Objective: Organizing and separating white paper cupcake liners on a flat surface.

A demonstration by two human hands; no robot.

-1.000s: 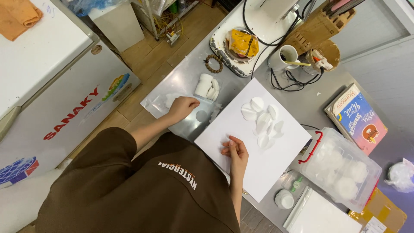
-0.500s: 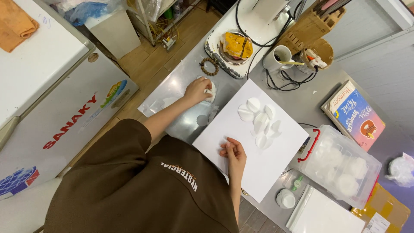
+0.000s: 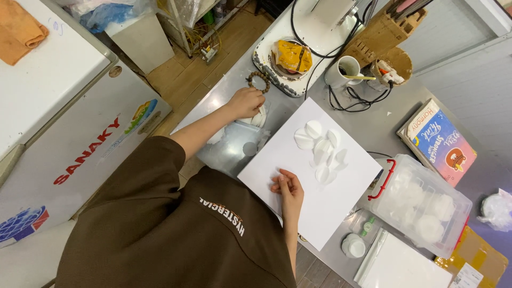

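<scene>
While both hands work at the counter (image 3: 368, 114), a clear lidded box (image 3: 424, 205) sits right of the fingers.
Left hand (image 3: 245, 102) fingers curl on white pieces (image 3: 260, 116); right hand (image 3: 288, 188) fingers lie extended, flat on white board (image 3: 325, 202).

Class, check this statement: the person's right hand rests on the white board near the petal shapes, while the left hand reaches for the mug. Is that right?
Not quite. The head view shows the left hand on the white pieces beside the bead bracelet, not the mug. The right hand does rest on the white board.
</scene>
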